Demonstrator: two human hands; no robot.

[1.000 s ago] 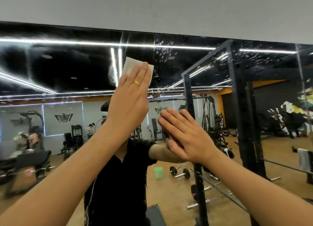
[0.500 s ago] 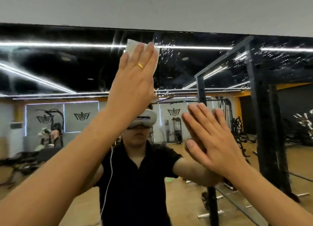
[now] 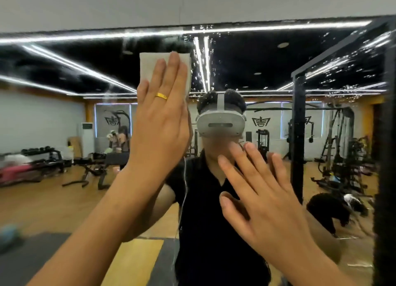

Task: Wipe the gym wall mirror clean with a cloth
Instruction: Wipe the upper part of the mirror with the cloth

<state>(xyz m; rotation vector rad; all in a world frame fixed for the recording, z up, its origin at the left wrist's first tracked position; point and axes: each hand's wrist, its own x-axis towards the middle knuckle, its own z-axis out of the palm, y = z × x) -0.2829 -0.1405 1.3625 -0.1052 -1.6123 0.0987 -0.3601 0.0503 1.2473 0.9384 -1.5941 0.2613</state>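
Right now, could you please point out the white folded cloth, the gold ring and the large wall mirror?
white folded cloth [image 3: 148, 65]: head view, bare upper-left corner.
gold ring [image 3: 161, 96]: head view, middle of the band.
large wall mirror [image 3: 246, 56]: head view, droplet-spotted glass right of the cloth.

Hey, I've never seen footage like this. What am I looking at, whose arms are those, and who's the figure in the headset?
This is one picture from a camera worn on a person's head, so both arms are that person's own. They face a gym wall mirror, so the figure with the white headset is their own reflection, with gym machines behind. The left hand, wearing a gold ring, presses a folded white cloth flat on the glass. The right hand is open and empty; whether it touches the glass is unclear. White specks dot the mirror's upper right.
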